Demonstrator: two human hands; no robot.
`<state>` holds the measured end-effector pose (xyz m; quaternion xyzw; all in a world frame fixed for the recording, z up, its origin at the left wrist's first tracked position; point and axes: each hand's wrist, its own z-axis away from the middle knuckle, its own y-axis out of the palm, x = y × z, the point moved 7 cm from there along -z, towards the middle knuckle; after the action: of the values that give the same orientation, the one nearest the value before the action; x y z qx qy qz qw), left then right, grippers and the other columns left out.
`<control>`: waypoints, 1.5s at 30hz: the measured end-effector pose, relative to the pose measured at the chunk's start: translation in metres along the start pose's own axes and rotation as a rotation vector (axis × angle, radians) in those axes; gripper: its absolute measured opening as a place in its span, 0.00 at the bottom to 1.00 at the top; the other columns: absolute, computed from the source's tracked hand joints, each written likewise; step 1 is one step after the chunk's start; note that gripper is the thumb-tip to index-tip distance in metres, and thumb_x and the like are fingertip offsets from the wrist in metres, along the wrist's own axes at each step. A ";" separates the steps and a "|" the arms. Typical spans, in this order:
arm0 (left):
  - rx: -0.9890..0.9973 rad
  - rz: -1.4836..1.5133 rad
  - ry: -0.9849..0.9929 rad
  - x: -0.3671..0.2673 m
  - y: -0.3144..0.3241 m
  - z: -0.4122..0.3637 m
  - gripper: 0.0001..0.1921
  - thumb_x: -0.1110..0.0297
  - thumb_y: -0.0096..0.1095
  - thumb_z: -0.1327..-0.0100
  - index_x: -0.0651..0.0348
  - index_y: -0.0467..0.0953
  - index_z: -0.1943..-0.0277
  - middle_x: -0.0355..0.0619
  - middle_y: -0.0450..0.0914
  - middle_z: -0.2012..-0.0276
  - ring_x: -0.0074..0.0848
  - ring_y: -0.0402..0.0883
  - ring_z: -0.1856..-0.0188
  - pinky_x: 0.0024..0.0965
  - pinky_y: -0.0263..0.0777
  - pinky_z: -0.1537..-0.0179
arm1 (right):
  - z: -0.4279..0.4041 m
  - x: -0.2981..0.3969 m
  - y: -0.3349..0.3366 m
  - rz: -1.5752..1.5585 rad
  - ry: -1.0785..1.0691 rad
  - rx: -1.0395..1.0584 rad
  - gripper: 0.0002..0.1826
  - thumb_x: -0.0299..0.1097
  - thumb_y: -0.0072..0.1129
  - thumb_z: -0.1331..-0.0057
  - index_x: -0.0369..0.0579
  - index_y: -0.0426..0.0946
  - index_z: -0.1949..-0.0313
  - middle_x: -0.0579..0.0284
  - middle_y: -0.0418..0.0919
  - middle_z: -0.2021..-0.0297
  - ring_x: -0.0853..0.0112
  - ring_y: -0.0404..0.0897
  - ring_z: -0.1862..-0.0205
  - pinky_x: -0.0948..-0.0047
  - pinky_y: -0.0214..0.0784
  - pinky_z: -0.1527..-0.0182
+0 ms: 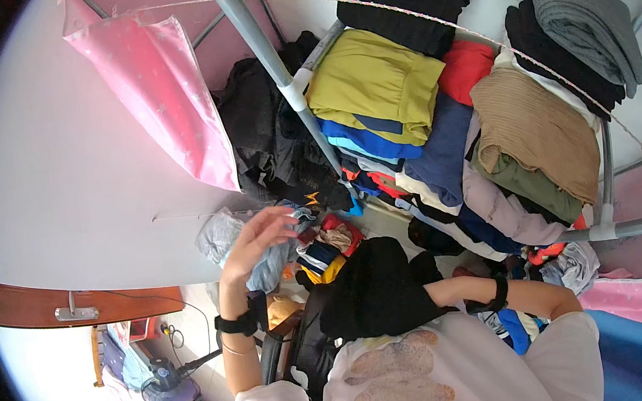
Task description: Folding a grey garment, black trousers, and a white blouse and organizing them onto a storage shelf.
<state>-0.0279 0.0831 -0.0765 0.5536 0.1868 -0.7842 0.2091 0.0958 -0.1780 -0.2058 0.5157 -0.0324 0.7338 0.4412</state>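
Observation:
My left hand (262,238) is raised on the left with nothing in it, its fingers slightly bent and apart. It is above the clothes on the floor and touches none of them. A bunched black garment (371,293) hangs in front of my white shirt. My right hand (436,296) reaches into its right side and holds it, with the fingers hidden by the cloth. Ahead on the rack are folded clothes, among them a mustard-yellow garment (372,77), a ribbed brown one (538,132) and a black one (405,1) on top.
Grey poles (252,34) frame the rack, and a thin cord (412,12) crosses its front. A pink curtain (158,94) hangs at left. Loose clothes (327,248) lie below. An electric fan (169,384) and a brown door (122,297) are at lower left.

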 end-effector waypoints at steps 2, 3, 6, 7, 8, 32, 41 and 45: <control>0.038 0.025 -0.007 0.019 0.006 0.003 0.17 0.63 0.48 0.33 0.61 0.65 0.45 0.45 0.74 0.53 0.25 0.74 0.53 0.27 0.67 0.50 | 0.001 -0.002 -0.003 -0.135 0.047 -0.047 0.23 0.30 0.47 0.36 0.34 0.61 0.42 0.48 0.63 0.41 0.62 0.63 0.41 0.69 0.51 0.38; 0.093 0.047 -0.009 0.024 0.016 0.002 0.17 0.64 0.48 0.33 0.61 0.65 0.45 0.44 0.74 0.53 0.23 0.73 0.53 0.27 0.66 0.51 | 0.002 0.000 -0.003 0.024 -0.041 -0.028 0.24 0.30 0.48 0.36 0.35 0.61 0.42 0.48 0.63 0.41 0.62 0.63 0.41 0.69 0.52 0.39; 0.188 0.030 -0.031 0.042 0.040 0.005 0.18 0.63 0.47 0.33 0.62 0.64 0.44 0.45 0.72 0.51 0.24 0.72 0.52 0.27 0.65 0.50 | -0.004 -0.013 -0.008 0.503 -0.300 0.060 0.25 0.31 0.49 0.36 0.35 0.60 0.41 0.51 0.62 0.41 0.63 0.64 0.42 0.70 0.53 0.39; 0.266 0.000 -0.064 0.050 0.049 0.006 0.18 0.63 0.46 0.32 0.62 0.64 0.44 0.44 0.72 0.51 0.24 0.72 0.52 0.27 0.65 0.49 | -0.005 -0.020 -0.009 0.663 -0.385 0.086 0.25 0.31 0.49 0.36 0.35 0.60 0.41 0.51 0.62 0.41 0.64 0.64 0.42 0.71 0.53 0.39; 0.337 -0.084 -0.032 0.054 0.057 0.006 0.20 0.60 0.43 0.31 0.63 0.63 0.42 0.45 0.71 0.48 0.26 0.70 0.49 0.26 0.63 0.47 | -0.010 -0.037 -0.016 0.662 -0.385 0.083 0.25 0.31 0.49 0.36 0.35 0.60 0.41 0.51 0.62 0.41 0.64 0.64 0.42 0.71 0.53 0.39; 0.613 -0.164 0.293 0.025 0.157 -0.002 0.25 0.65 0.43 0.35 0.66 0.58 0.37 0.48 0.71 0.48 0.27 0.68 0.46 0.27 0.59 0.45 | 0.190 0.155 -0.092 -0.341 -0.569 -0.932 0.22 0.46 0.44 0.34 0.42 0.70 0.49 0.57 0.74 0.53 0.68 0.74 0.53 0.70 0.67 0.50; 0.888 -0.249 0.259 0.049 0.159 0.029 0.24 0.66 0.43 0.35 0.65 0.58 0.38 0.48 0.71 0.48 0.27 0.68 0.46 0.27 0.59 0.45 | 0.129 0.062 -0.119 -0.679 -0.262 -0.948 0.22 0.47 0.42 0.33 0.42 0.70 0.50 0.59 0.75 0.54 0.70 0.75 0.55 0.71 0.68 0.52; 0.918 -0.277 0.248 0.047 0.152 0.025 0.24 0.66 0.43 0.35 0.65 0.58 0.38 0.48 0.71 0.48 0.26 0.68 0.46 0.27 0.59 0.45 | 0.142 0.059 -0.133 -0.087 -0.265 -1.144 0.14 0.34 0.47 0.35 0.44 0.71 0.52 0.59 0.75 0.57 0.71 0.74 0.54 0.72 0.66 0.51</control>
<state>0.0201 -0.0638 -0.1223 0.6477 -0.0827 -0.7342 -0.1863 0.2850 -0.1323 -0.1477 0.2837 -0.4568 0.5104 0.6711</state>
